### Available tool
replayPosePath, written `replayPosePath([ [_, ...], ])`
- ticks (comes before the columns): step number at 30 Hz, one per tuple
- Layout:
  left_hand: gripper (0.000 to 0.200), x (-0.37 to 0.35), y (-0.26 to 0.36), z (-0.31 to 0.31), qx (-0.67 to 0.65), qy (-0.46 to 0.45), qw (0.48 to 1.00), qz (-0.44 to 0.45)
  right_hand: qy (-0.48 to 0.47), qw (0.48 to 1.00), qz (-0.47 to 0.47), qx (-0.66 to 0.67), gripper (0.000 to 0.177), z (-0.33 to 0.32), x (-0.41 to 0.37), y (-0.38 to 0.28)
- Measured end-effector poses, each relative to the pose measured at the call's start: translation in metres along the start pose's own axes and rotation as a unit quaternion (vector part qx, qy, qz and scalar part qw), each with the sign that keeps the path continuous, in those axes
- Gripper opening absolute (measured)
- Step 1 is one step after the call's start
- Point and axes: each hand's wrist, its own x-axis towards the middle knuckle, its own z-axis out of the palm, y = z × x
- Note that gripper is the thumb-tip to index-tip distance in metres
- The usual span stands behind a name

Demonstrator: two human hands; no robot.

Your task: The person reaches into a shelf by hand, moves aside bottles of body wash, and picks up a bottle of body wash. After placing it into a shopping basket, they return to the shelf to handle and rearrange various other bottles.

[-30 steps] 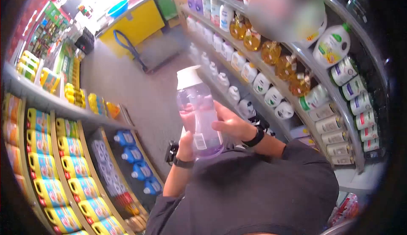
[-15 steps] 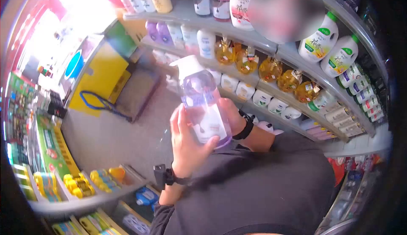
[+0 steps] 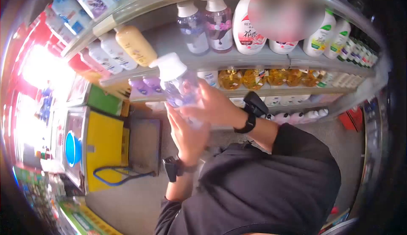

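A clear purple pump bottle (image 3: 180, 90) with a white pump head is held tilted in front of the shelves. My left hand (image 3: 186, 134) is closed around its lower part from below. From the right, my right hand (image 3: 214, 107) wraps across the middle of the bottle and covers most of its label. Black bands sit on both wrists. Behind the bottle, on the upper shelf, stand a similar blue-purple pump bottle (image 3: 193, 29) and a pink-purple pump bottle (image 3: 218, 25). The bottle's base is hidden by my hands.
A cream bottle (image 3: 135, 46) and white bottles stand left on the shelf (image 3: 169, 61). Amber bottles (image 3: 254, 79) line the shelf below. A yellow panel (image 3: 105, 144), a blue basin (image 3: 73, 148) and a platform trolley with a blue handle (image 3: 123, 180) are at left.
The view has swung toward the upper shelves. The bottle is still held and now nearer the shelf edge. My right hand has moved from its side across its front.
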Motion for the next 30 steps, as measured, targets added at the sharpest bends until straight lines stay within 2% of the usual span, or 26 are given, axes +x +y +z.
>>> replayPosePath([
  [1, 0.109, 0.019, -0.005, -0.002, -0.018, -0.009, 1.000, 0.006, -0.008, 0.999, 0.037, -0.025, 0.069, 0.000, 0.015, -0.002],
  [4, 0.103, 0.070, -0.039, -0.001, -0.082, -0.058, 0.995, 0.021, -0.028, 0.985, 0.166, 0.040, 0.068, 0.005, 0.071, 0.023],
  [7, 0.097, 0.118, -0.066, 0.003, -0.039, -0.050, 0.993, 0.095, 0.076, 0.988, 0.103, 0.084, 0.062, 0.021, 0.114, 0.033],
  [10, 0.098, 0.153, -0.083, 0.002, -0.050, -0.075, 0.990, 0.104, 0.159, 0.987, 0.019, 0.026, 0.056, 0.034, 0.145, 0.046],
  [11, 0.098, 0.163, -0.083, -0.001, -0.067, -0.095, 0.990, 0.083, 0.165, 0.985, 0.014, 0.051, 0.053, 0.038, 0.155, 0.054],
  [14, 0.098, 0.188, -0.095, 0.003, -0.067, -0.112, 0.987, 0.097, 0.178, 0.955, 0.052, 0.230, 0.052, 0.043, 0.170, 0.045],
  [18, 0.097, 0.211, -0.107, 0.022, -0.104, -0.068, 0.982, 0.141, 0.216, 0.956, 0.011, 0.197, 0.056, 0.042, 0.186, 0.037],
  [19, 0.095, 0.215, -0.108, 0.024, -0.125, -0.066, 0.978, 0.152, 0.245, 0.962, 0.039, 0.116, 0.062, 0.040, 0.192, 0.045],
  [22, 0.095, 0.223, -0.106, 0.033, -0.191, -0.068, 0.973, 0.106, 0.252, 0.956, 0.033, 0.144, 0.068, 0.039, 0.199, 0.045],
  [23, 0.096, 0.228, -0.110, 0.040, -0.189, -0.053, 0.974, 0.113, 0.277, 0.954, 0.020, 0.117, 0.070, 0.041, 0.204, 0.044],
  [24, 0.097, 0.229, -0.119, 0.052, -0.189, -0.037, 0.974, 0.121, 0.303, 0.949, 0.006, 0.089, 0.073, 0.046, 0.207, 0.048],
  [25, 0.096, 0.231, -0.123, 0.060, -0.186, 0.016, 0.966, 0.179, 0.300, 0.948, 0.017, 0.102, 0.078, 0.046, 0.211, 0.055],
  [28, 0.094, 0.227, -0.123, 0.068, -0.282, -0.011, 0.950, 0.133, 0.295, 0.949, 0.016, 0.110, 0.084, 0.047, 0.202, 0.045],
  [30, 0.094, 0.231, -0.135, 0.086, -0.301, -0.015, 0.947, 0.115, 0.331, 0.943, 0.010, -0.023, 0.084, 0.049, 0.202, 0.049],
])
